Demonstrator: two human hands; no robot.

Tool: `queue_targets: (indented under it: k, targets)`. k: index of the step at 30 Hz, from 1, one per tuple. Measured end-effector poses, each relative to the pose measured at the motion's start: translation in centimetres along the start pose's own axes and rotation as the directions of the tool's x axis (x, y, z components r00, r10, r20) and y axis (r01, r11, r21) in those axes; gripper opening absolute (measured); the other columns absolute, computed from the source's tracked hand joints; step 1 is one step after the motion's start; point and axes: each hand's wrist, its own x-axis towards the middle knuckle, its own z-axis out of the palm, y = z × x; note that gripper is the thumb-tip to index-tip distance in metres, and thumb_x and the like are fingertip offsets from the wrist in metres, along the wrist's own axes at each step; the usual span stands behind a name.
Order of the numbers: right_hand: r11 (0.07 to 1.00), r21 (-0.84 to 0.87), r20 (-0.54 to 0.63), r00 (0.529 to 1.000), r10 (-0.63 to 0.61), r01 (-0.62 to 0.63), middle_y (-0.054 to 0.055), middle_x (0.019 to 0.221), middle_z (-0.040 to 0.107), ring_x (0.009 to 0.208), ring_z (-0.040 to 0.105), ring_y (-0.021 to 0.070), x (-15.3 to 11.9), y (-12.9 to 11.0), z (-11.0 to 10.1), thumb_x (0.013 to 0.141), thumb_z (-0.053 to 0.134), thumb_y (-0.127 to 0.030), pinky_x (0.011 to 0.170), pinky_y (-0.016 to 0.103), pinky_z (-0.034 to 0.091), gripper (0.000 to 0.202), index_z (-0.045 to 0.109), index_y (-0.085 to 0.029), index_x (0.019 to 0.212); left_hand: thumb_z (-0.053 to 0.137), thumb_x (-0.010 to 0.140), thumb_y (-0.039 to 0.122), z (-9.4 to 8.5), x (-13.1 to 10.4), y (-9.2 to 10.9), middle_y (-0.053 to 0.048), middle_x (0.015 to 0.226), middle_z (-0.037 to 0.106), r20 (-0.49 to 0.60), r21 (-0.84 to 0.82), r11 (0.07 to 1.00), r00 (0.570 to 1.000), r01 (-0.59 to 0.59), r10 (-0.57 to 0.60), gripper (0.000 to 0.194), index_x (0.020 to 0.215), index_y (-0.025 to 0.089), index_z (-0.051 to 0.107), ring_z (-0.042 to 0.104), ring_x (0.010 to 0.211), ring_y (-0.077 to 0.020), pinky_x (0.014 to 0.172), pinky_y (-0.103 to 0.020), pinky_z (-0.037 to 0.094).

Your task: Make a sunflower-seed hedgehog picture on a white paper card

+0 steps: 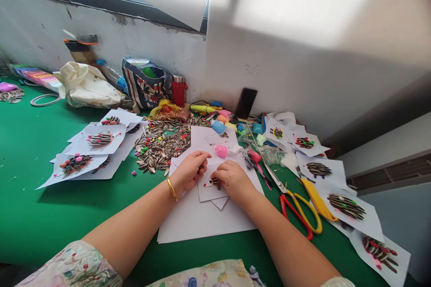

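My left hand is curled closed above the white paper, with dark sunflower seeds showing between the fingers. My right hand is closed over a small white card, its fingertips on a little hedgehog figure made of seeds. What the right fingertips pinch, if anything, is hidden. The figure has a drawn face with a red dot at its nose. Larger white sheets lie under the card. Just beyond the hands sits a lump of pink clay.
A pile of sunflower seeds spreads at the back left of the green table. Finished seed cards lie left and right. Scissors and a yellow cutter are right. A phone leans on the wall.
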Motion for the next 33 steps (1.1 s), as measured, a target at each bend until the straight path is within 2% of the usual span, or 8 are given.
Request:
queue_targets:
  k: [5, 10, 14, 17, 21, 24, 28, 33]
  targets:
    - [1.000, -0.009, -0.027, 0.999, 0.030, -0.030, 0.004, 0.088, 0.070, 0.085, 0.057, 0.0211, -0.5, 0.3, -0.8, 0.085, 0.061, -0.007, 0.077, 0.033, 0.043, 0.028, 0.074, -0.026, 0.101, 0.063, 0.080, 0.030, -0.1, -0.1, 0.2, 0.006, 0.061, 0.044, 0.007, -0.015, 1.000, 1.000, 0.008, -0.008, 0.017, 0.089, 0.017, 0.058, 0.033, 0.041, -0.0026, 0.035, -0.014, 0.012]
    - [0.990, 0.040, -0.217, 0.966, 0.141, -0.136, 0.007, 0.090, 0.070, 0.087, 0.057, 0.0229, -1.1, 0.6, -1.9, 0.091, 0.049, -0.008, 0.080, 0.036, 0.045, 0.031, 0.070, -0.019, 0.110, 0.061, 0.085, 0.035, -0.2, -0.3, 0.4, 0.006, 0.064, 0.043, 0.014, -0.106, 0.993, 0.999, 0.047, -0.046, 0.019, 0.093, 0.017, 0.059, 0.033, 0.041, -0.0021, 0.035, -0.012, 0.012]
    - [0.981, 0.132, -0.310, 0.934, 0.177, -0.142, 0.007, 0.091, 0.069, 0.087, 0.057, 0.0224, -0.9, -0.5, -2.2, 0.094, 0.051, -0.016, 0.079, 0.037, 0.046, 0.023, 0.069, -0.020, 0.108, 0.051, 0.093, 0.043, -0.1, -0.8, 0.6, 0.004, 0.066, 0.047, 0.137, -0.232, 0.961, 0.983, 0.150, -0.121, 0.029, 0.100, 0.016, 0.059, 0.035, 0.042, -0.0031, 0.034, -0.012, 0.013]
    - [0.973, 0.198, -0.344, 0.920, 0.186, -0.122, 0.006, 0.093, 0.068, 0.089, 0.058, 0.0216, -0.6, -1.6, -2.3, 0.095, 0.051, -0.020, 0.082, 0.037, 0.046, 0.023, 0.068, -0.023, 0.110, 0.042, 0.096, 0.053, 0.2, -1.2, 0.5, 0.000, 0.067, 0.052, 0.228, -0.226, 0.959, 0.966, 0.173, -0.121, 0.043, 0.106, 0.015, 0.060, 0.036, 0.042, -0.0040, 0.034, -0.012, 0.014]
    - [0.952, 0.291, -0.308, 0.932, 0.192, -0.100, 0.005, 0.092, 0.066, 0.089, 0.057, 0.0206, -0.4, -2.8, -2.5, 0.094, 0.056, -0.024, 0.083, 0.037, 0.045, 0.024, 0.067, -0.025, 0.115, 0.036, 0.091, 0.068, 0.6, -1.7, -0.2, 0.001, 0.058, 0.050, 0.316, -0.106, 0.980, 0.940, 0.167, -0.126, 0.059, 0.101, 0.015, 0.061, 0.035, 0.039, -0.0059, 0.034, -0.014, 0.010]
    - [0.926, 0.344, -0.243, 0.937, 0.250, -0.158, 0.003, 0.089, 0.064, 0.087, 0.057, 0.0202, -0.2, -3.4, -2.6, 0.088, 0.063, -0.023, 0.082, 0.036, 0.046, 0.027, 0.069, -0.027, 0.113, 0.037, 0.088, 0.073, 1.0, -1.9, -0.7, 0.001, 0.057, 0.050, 0.359, -0.017, 0.994, 0.928, 0.110, -0.097, 0.064, 0.091, 0.014, 0.062, 0.035, 0.040, -0.0062, 0.035, -0.016, 0.009]
    - [0.894, 0.384, -0.186, 0.929, 0.320, -0.231, 0.004, 0.086, 0.065, 0.088, 0.058, 0.0205, -0.2, -3.8, -2.7, 0.086, 0.064, -0.019, 0.081, 0.035, 0.046, 0.012, 0.073, -0.024, 0.090, 0.042, 0.089, 0.069, 1.2, -2.2, -0.8, 0.001, 0.064, 0.053, 0.363, 0.038, 0.998, 0.930, 0.048, -0.058, 0.058, 0.094, 0.015, 0.063, 0.036, 0.041, -0.0057, 0.037, -0.018, 0.009]
    - [0.870, 0.443, -0.216, 0.916, 0.339, -0.217, 0.003, 0.086, 0.068, 0.087, 0.059, 0.0203, -0.4, -3.5, -2.6, 0.087, 0.061, -0.019, 0.081, 0.034, 0.046, 0.010, 0.070, -0.024, 0.088, 0.051, 0.088, 0.060, 1.3, -2.5, -0.3, 0.002, 0.061, 0.051, 0.363, 0.057, 0.998, 0.930, 0.037, -0.056, 0.045, 0.087, 0.016, 0.061, 0.036, 0.044, -0.0053, 0.040, -0.017, 0.014]
